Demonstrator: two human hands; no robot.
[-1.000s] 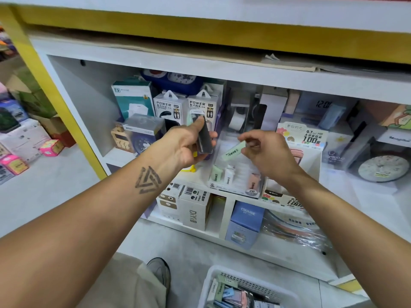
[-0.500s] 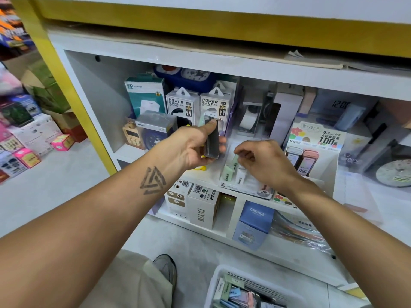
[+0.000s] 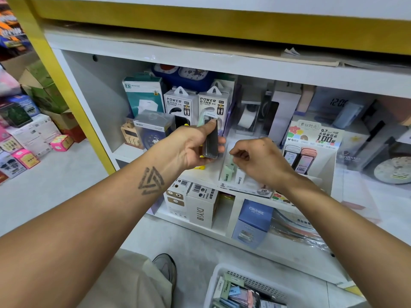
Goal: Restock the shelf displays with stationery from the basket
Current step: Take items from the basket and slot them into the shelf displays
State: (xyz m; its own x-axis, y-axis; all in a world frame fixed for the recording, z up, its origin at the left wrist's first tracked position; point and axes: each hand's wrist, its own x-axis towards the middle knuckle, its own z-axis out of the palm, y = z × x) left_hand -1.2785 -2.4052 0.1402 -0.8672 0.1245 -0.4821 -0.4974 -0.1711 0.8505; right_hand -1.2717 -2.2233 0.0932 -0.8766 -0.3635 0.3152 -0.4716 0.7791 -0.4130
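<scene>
The left hand [image 3: 195,147] grips a small stack of slim packs [image 3: 210,138], thumb pressed flat along the front one, fingers wrapped behind. The stack stands upright, long axis vertical, just left of the clear display tray [image 3: 224,161] on the shelf [image 3: 200,58].

The right hand [image 3: 260,161] hangs directly over that tray, fingers curled down and pinched together. What looks like a pale green pack shows just at the fingertips, but whether they grip it I cannot tell. Below them a green pack [image 3: 228,172] and a white one stand on end in the tray's slots, long axes upright and tilted slightly back.

So the likely next placement lies below and slightly near of the right fingers, and the right hand is the closer of the two to the slots; the left serves as the supply. Further stock lies in the white basket [image 3: 216,283] on the floor at near right, well below both hands.

Readable print: "POWER BANK" on two white boxes [image 3: 180,105] behind the left hand; "0.7" and "100" on the lead-refill display [image 3: 315,136] to the right; "2B" on the tray's front; "DIY" and "CRUHRE" on boxes on the lower shelf.
</scene>
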